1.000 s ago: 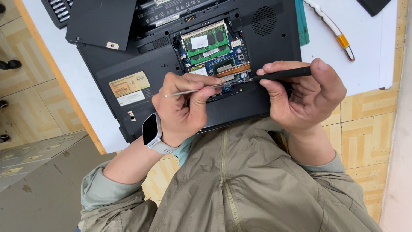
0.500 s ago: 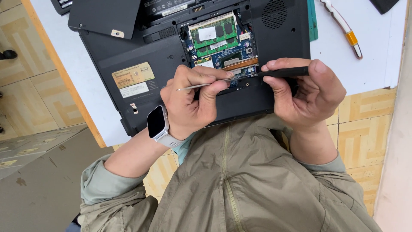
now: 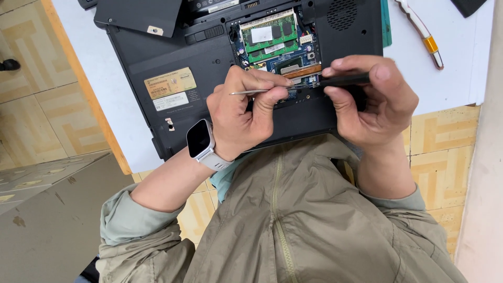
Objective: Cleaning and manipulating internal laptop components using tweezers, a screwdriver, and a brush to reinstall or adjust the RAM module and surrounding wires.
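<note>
You work at an electronics repair spot: an opened black laptop (image 3: 225, 78) with bared circuit boards lies on your white table (image 3: 450, 78), tools alongside.

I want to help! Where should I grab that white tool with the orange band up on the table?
Judging by its pose, grab the white tool by the long white handle above its orange band, coming from the right side, where bare table lies; the laptop crowds its left.

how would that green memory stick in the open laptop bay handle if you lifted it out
The green memory module is a thin flat board, so probably stiff and very light. Its bare chips suggest it's fragile, best held by the edges. Lying flat, it shouldn't roll.
</note>
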